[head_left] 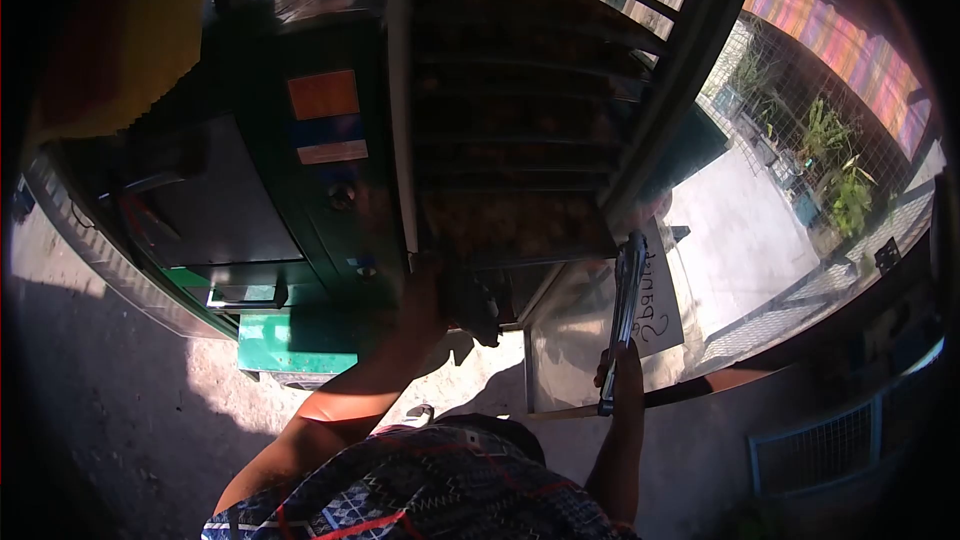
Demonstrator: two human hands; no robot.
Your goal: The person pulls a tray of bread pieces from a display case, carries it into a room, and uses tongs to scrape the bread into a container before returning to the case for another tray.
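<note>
nearest the camera, the person's patterned shirt (440,500) is filling the bottom edge, blue with red and white lines. from it both bare forearms are reaching up and away.

the right hand (612,365) is closing its fingers around the lower end of a pair of metal tongs (626,300), which are pointing up toward the grill, their two arms lying close together. the tongs are standing just in front of a white sign (668,315) with handwriting on it, and their tip is sitting near the lower right corner of the rack.

the left hand (425,290) is lying in deep shadow at the lower edge of the rack; it is touching or gripping something dark there, but i cannot tell whether the fingers are wide or curled.

just beyond the hands, a wire grill rack (515,120) loaded with browned grilled meat is leaning against a green metal cabinet (300,190), which is carrying an orange and white label (325,115). a shiny metal tray (575,340) is lying below the rack, beside the tongs.

farther off on the right, a sunlit concrete yard (735,230) is showing, with potted plants (835,165) along a wire fence and a striped awning (850,45) above them.
</note>
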